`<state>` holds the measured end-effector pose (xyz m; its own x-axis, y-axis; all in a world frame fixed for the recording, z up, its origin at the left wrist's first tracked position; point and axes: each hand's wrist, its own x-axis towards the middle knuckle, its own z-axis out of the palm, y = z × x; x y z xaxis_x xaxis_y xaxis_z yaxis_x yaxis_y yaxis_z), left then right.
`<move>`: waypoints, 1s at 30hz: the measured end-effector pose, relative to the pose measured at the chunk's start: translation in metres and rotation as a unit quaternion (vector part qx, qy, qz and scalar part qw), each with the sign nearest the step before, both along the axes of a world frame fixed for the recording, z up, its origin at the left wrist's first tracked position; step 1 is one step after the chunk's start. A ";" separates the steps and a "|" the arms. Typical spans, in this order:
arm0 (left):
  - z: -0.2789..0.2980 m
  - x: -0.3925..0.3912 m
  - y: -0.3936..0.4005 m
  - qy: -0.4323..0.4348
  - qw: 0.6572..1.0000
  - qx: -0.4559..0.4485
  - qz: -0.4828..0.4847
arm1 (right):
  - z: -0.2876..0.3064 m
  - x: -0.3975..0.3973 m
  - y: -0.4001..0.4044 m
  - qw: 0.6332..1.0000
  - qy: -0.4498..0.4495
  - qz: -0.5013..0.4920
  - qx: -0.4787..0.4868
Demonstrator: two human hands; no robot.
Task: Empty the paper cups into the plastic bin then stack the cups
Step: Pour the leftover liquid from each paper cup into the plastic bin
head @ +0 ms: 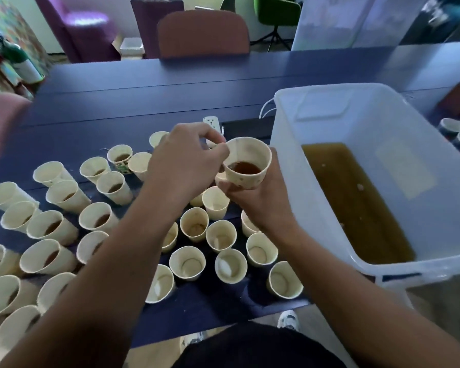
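At a blue tabletop crowded with paper cups and ringed by chairs, my right hand grips a tea-filled cup, left hand pinching its rim, beside the plastic bin.

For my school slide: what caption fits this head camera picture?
Right hand holds a paper cup of brown liquid beside the plastic bin.

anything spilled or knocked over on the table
No spill shows on the table, and the cups there stand upright. One oddity: a cup with a green print sits among the plain ones. The held cup, gripped by the right hand, still holds brown liquid.
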<state>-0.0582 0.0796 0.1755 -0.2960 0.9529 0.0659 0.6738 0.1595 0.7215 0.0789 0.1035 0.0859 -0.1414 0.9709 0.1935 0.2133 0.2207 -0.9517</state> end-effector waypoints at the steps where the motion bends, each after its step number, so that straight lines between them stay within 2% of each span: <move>1: 0.000 0.005 0.001 -0.017 1.000 0.019 -0.004 | 0.003 0.008 -0.001 1.000 0.004 -0.014 0.002; 4: 0.001 0.023 0.006 -0.065 0.995 0.072 -0.023 | 0.018 0.036 -0.002 0.998 -0.010 -0.051 0.019; 7: -0.004 0.040 0.015 -0.067 0.992 0.091 -0.057 | 0.035 0.068 0.003 0.996 -0.052 -0.067 0.037; 11: -0.017 0.067 0.021 -0.023 0.988 0.070 -0.135 | 0.048 0.110 0.014 0.986 -0.126 -0.095 0.060; 19: -0.051 0.108 0.020 0.043 0.963 0.037 -0.262 | 0.039 0.181 0.032 0.958 -0.264 -0.108 0.022; 30: -0.075 0.122 0.022 0.067 0.962 0.030 -0.262 | 0.009 0.222 0.043 0.941 -0.316 -0.113 -0.048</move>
<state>0.0635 0.1015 0.1002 0.2398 0.9622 0.1291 0.7375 -0.2670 0.6203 0.3006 0.1464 0.0952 0.0139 0.9987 0.0500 0.7750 0.0209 -0.6316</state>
